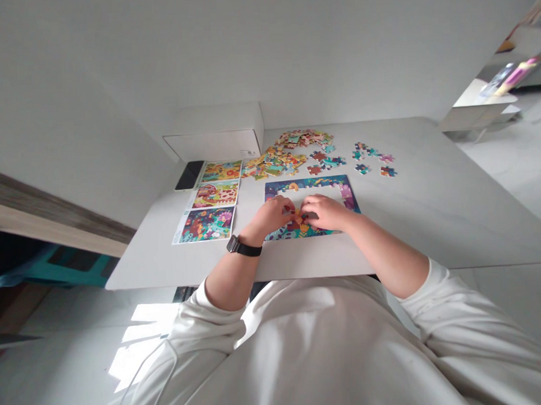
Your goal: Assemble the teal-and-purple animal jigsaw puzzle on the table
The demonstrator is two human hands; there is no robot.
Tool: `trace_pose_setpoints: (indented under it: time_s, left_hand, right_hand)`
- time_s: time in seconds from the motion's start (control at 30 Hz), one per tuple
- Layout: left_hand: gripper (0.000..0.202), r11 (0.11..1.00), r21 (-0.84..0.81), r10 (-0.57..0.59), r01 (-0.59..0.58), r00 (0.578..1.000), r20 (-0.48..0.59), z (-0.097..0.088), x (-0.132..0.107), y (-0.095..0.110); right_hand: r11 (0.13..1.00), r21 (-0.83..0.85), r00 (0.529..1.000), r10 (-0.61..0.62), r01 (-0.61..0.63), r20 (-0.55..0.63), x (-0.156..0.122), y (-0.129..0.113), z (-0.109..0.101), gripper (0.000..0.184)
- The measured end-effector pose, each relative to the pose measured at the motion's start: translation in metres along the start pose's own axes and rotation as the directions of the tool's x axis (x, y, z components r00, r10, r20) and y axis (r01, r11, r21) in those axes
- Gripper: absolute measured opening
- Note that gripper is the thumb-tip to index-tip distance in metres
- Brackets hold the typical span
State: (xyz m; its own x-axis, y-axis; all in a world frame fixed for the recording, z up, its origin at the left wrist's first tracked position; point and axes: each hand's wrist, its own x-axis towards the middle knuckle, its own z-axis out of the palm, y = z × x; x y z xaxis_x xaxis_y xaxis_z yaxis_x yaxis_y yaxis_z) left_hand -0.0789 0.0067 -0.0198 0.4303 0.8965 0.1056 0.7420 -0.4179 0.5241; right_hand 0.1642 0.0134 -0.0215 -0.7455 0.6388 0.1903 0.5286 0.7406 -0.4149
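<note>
A jigsaw puzzle (312, 181) with a dark blue, colourful border lies partly assembled on the table, its upper middle a bare whitish area. Over its lower part, my left hand (275, 214) and my right hand (326, 211) face each other with fingers bent. Between the fingertips is an orange and yellow puzzle piece (299, 217), low against the assembled part. Both hands pinch at this piece; the fingers hide much of it. A dark watch sits on my left wrist.
Beyond the puzzle are piles of yellow pieces (275, 162) and pink pieces (304, 138). Loose dark pieces (363, 168) lie to the right. Three picture cards (207, 224), a phone (190, 176) and a white box (213, 145) stand at the left. A wall borders the table's back.
</note>
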Motion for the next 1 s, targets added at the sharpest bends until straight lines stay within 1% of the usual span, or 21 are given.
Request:
trace_pose_setpoints:
  time_s: [0.07,0.23,0.33,0.47,0.6,0.67,0.73,0.8,0.87,0.93,1.0]
  left_hand:
    - [0.017,1.000,0.020,0.020,-0.020,1.000,-0.004,-0.001,0.000,0.000]
    - [0.025,0.999,-0.003,0.045,-0.045,0.999,0.020,0.000,-0.001,-0.002]
    - [0.031,0.999,0.014,0.045,-0.046,0.999,0.019,0.002,-0.002,-0.002]
    - [0.025,1.000,0.012,0.014,-0.014,1.000,0.023,0.004,0.000,-0.004]
    - [0.020,1.000,-0.015,0.007,-0.006,0.999,0.036,0.004,0.002,-0.007]
    - [0.018,1.000,-0.020,0.006,-0.006,1.000,0.017,0.003,0.003,-0.006]
    - [0.018,1.000,-0.024,-0.008,0.008,1.000,-0.030,0.000,0.002,-0.002]
    - [0.020,0.999,-0.045,-0.025,0.021,0.996,-0.085,-0.004,0.001,0.004]
    - [0.024,0.996,-0.078,-0.048,0.038,0.990,-0.135,-0.008,-0.001,0.010]
    - [0.033,0.988,-0.131,-0.098,0.077,0.982,-0.161,-0.011,-0.002,0.014]
    - [0.045,0.968,-0.209,-0.172,0.138,0.973,-0.156,-0.011,-0.004,0.016]
  right_hand:
    - [1.000,-0.009,1.000,0.002,-0.002,0.005,0.000,0.000,0.000,0.017]
    - [1.000,0.010,1.000,-0.024,0.024,-0.008,0.000,0.004,0.000,0.016]
    - [1.000,0.002,1.000,-0.025,0.025,0.014,0.001,0.006,0.000,0.016]
    - [0.997,-0.080,0.998,-0.013,0.018,0.062,0.005,0.003,0.000,0.014]
    - [0.981,-0.195,0.994,0.013,0.008,0.108,0.013,-0.008,-0.004,0.014]
    - [0.971,-0.236,0.989,0.010,0.026,0.149,0.017,-0.012,-0.009,0.016]
    - [0.971,-0.229,0.979,-0.020,0.068,0.204,0.020,-0.012,-0.017,0.017]
    - [0.976,-0.194,0.975,-0.051,0.094,0.218,0.023,-0.006,-0.029,0.018]
    - [0.983,-0.168,0.985,-0.045,0.073,0.167,0.025,0.008,-0.043,0.017]
    - [0.988,-0.156,0.997,0.012,0.000,0.079,0.027,0.030,-0.057,0.016]
    - [0.983,-0.143,0.993,0.114,-0.114,-0.012,0.031,0.058,-0.071,0.018]
